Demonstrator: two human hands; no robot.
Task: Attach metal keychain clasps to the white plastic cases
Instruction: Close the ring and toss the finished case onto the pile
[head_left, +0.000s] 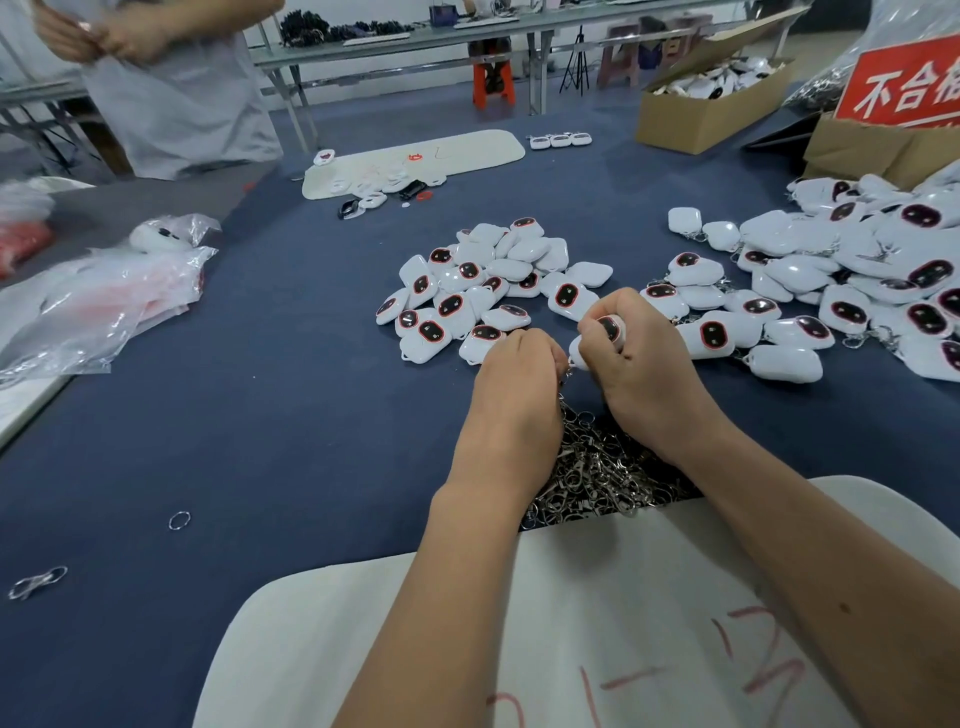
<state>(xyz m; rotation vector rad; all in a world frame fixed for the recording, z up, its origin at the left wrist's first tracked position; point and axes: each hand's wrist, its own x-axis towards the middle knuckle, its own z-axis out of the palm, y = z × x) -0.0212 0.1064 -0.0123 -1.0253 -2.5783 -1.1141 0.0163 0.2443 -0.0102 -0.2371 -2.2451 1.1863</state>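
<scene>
Right hand (631, 343) grips a case (605, 332), its loop end pointing left at the left hand (519, 374) pinching a clasp (566, 371), right above the clasp pile (597, 467).

We see crumpled plastic bags (98, 306) lying at the left edge of the blue table (260, 415), and a cardboard box (696, 117) near its far right corner, beside a red sign (904, 85) with white characters. A person in a grey shirt (176, 88) stands at the far left corner. An orange stool (493, 83) stands beyond the table's far edge.
</scene>
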